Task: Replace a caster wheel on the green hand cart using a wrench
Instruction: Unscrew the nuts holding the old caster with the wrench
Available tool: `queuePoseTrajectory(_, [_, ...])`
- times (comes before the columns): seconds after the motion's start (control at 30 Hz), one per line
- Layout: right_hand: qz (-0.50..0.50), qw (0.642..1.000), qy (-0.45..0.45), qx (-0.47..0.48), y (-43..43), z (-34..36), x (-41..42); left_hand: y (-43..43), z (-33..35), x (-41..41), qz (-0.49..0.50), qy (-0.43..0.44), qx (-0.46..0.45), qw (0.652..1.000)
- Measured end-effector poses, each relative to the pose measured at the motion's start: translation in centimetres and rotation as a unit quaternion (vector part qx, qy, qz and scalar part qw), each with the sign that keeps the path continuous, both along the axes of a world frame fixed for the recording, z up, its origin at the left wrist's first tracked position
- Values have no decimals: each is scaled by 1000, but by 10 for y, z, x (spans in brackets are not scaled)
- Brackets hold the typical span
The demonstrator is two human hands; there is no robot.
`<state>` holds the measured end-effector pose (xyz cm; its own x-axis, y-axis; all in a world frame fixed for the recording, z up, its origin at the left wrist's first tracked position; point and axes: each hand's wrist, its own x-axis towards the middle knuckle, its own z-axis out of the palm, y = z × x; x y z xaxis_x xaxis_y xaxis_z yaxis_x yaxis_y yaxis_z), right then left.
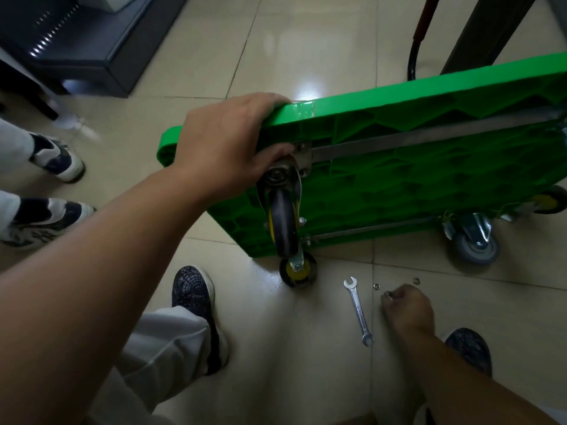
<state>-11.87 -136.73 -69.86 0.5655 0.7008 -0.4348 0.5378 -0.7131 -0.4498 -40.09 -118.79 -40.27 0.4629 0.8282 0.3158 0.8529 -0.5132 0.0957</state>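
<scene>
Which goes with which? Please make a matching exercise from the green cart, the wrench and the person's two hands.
1 green plastic hand cart
2 silver open-ended wrench
3 left hand
4 right hand

A lies flat on the tiled floor
B pinches a small metal part
C stands tipped on its side
D grips the cart's upper edge

Pairs: 1-C, 2-A, 3-D, 4-B

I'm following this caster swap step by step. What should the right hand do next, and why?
Probably lift the small metal part that the right hand seems to pinch up to the caster plate. The left hand grips the tipped green cart beside it, and the wrench lies unheld on the floor, so hand-starting hardware likely comes first.
</scene>
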Motion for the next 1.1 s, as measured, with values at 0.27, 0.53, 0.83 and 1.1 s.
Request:
queuePoseTrajectory(0.27, [73, 991, -6, -110, 7, -37, 6, 2, 1, -2, 1, 9, -17, 1000])
queuePoseTrajectory(0.53, [104, 983, -29, -152, 12, -70, 13, 2, 0, -4, -5, 17, -8, 1000])
queuePoseTrajectory(0.83, [102, 984, 9, -146, 12, -74, 12, 2, 0, -4, -12, 23, -4, 1000])
queuePoseTrajectory(1.1, [-176, 897, 277, 295, 81, 83, -20, 6, 2, -3, -13, 14, -5, 1000])
